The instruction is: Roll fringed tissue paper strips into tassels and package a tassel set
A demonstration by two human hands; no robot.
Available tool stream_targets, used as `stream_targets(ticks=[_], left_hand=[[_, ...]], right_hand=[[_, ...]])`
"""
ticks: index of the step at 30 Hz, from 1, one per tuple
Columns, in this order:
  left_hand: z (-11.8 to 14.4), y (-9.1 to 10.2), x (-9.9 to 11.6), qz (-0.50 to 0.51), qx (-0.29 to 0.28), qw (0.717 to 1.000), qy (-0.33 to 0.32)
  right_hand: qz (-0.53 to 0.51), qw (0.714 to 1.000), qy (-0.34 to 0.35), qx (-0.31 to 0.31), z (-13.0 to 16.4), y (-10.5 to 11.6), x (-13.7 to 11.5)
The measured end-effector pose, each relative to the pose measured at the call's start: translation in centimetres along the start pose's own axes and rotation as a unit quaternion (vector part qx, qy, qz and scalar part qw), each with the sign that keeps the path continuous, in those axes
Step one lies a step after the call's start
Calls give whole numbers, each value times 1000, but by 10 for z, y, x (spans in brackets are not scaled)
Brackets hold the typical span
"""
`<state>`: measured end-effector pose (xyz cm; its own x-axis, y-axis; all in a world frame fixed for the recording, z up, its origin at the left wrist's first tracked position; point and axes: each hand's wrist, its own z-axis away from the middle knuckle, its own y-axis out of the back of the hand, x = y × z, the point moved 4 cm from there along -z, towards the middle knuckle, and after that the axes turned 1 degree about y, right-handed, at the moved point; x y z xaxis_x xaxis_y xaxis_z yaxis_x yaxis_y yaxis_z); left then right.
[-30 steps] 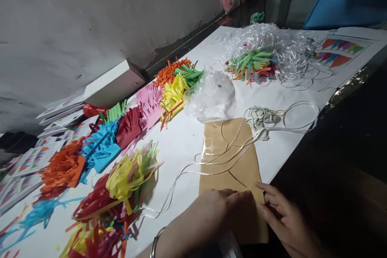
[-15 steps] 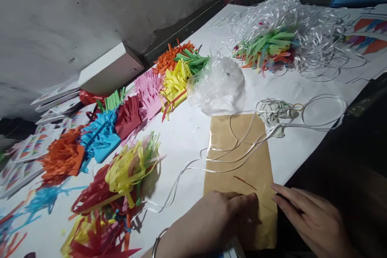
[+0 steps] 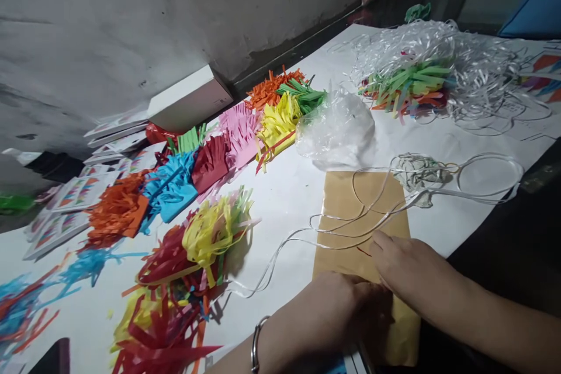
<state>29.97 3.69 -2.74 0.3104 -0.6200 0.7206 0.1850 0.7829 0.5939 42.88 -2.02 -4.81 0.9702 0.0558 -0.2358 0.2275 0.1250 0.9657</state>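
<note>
A brown paper envelope [image 3: 346, 193] lies flat on the white covered table, with loose white cord [image 3: 302, 239] looped across its upper half. My left hand [image 3: 337, 304], a silver bangle at its wrist, rests on the lower part of the envelope with curled fingers; what they grip is hidden. Close beside it, my right hand [image 3: 403, 260] presses its closed fingertips down over the envelope, by a short dark-red line [image 3: 363, 251]. Whether anything is pinched there I cannot make out. A crumpled pale cloth-like bundle [image 3: 418, 172] touches the envelope's top right corner.
Fringed tissue bundles in yellow [image 3: 210, 234], blue [image 3: 170, 187] and orange [image 3: 118, 204] spread leftward. A clear plastic bag [image 3: 339, 128] sits beyond the envelope. Tangled white ribbon [image 3: 477, 70] heaps at the back right. A white box [image 3: 190, 96] and printed packs [image 3: 65, 222] stand near the wall.
My right hand has moved left from the envelope's right edge onto its middle, covering part of the dark-red line. My left hand stays on the envelope. The view has shifted slightly.
</note>
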Motion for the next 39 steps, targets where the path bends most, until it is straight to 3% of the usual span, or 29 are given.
stream_targets(ticks=[5, 8, 12, 14, 17, 20, 21, 23, 26, 30, 35, 39], left_hand=[[2, -2, -4, 20, -5, 1000, -1], [1, -1, -2, 19, -4, 1000, -12], [0, 2, 2, 8, 6, 1000, -28], [0, 2, 3, -3, 10, 1000, -26], [-1, 1, 2, -3, 12, 1000, -21], [-1, 0, 0, 13, 6, 1000, -18], [-1, 0, 0, 16, 3, 1000, -17], [-1, -1, 1, 18, -1, 1000, -14], [-1, -2, 5, 9, -11, 1000, -3], [-1, -5, 14, -27, -35, 999, 16], [3, -9, 18, -38, -54, 997, 37], [9, -17, 16, -23, -37, 998, 37]], right_hand=[[-43, 998, 47, -30, -21, 35, 15], [-58, 997, 56, -10, -55, 55, 17], [-52, 997, 60, 25, -113, 55, 10], [-51, 996, 54, 40, -124, 49, 10], [-61, 994, 51, 73, -95, 48, 17], [-105, 981, 67, 148, -21, 44, 26], [-157, 959, 88, 220, 8, 42, 28], [-193, 936, 59, 289, 60, 21, 31], [-197, 928, -47, 313, 108, -29, 25], [-302, 897, -128, 296, 119, -76, 2], [-463, 813, -216, 279, 111, -83, -6], [-525, 766, -240, 283, 106, -82, -4]])
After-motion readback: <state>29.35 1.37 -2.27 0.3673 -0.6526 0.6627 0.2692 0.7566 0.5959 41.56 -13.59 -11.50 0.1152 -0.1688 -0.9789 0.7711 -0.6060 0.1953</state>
